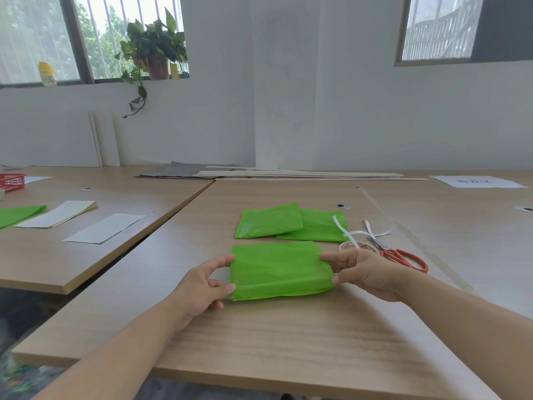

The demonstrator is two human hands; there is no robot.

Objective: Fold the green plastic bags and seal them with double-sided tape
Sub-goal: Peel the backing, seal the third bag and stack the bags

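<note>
Between left hand [202, 287] and right hand [362, 272]: folded green bag [279, 269], pinched.

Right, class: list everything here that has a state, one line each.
Near green plastic bag: folded, its side edges pinched by left grip and right grip.
Two far green plastic bags: folded, overlapping.
Red-handled metal scissors: closed.
White tape roll: strip pulled loose.

folded bag [281, 269] front | two bags [269, 220] behind | scissors [401, 254] right
</note>
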